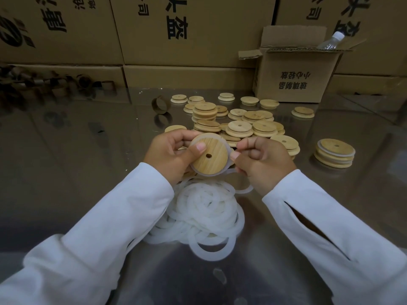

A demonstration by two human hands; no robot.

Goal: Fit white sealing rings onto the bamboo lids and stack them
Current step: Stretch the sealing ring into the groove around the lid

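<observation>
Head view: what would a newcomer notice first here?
Dead centre, the left hand holds a bamboo lid with a small hole, while the right hand pinches a white sealing ring at its rim. Just below them a tangled pile of white rings lies on the shiny table, and behind spreads a heap of bare lids. To the right stands a short stack of ringed lids.

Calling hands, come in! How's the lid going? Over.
Left hand grips bamboo lid. Right hand pinches white ring at lid's edge, partly on. Ring pile lies below, not blocking.
</observation>
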